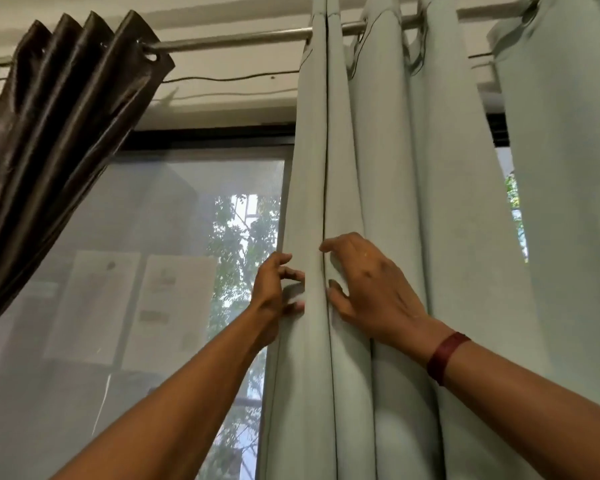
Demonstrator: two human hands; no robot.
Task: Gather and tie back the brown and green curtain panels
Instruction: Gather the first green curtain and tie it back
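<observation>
The pale green curtain [388, 174] hangs in folds from a metal rod [236, 40] across the right half of the view. My left hand [274, 289] curls its fingers round the curtain's left edge fold. Just right of a dark seam, my right hand [364, 282] grips the neighbouring fold, fingers bent into the cloth. A dark red band sits on my right wrist. The brown curtain [59, 116] is bunched at the rod's left end and slants down to the left edge, apart from both hands.
Behind the curtains a window with a mesh screen [136, 237] shows trees and a building outside. A thin wire [229, 77] runs along the wall under the rod. A gap in the green curtain [515, 209] lets daylight through at the right.
</observation>
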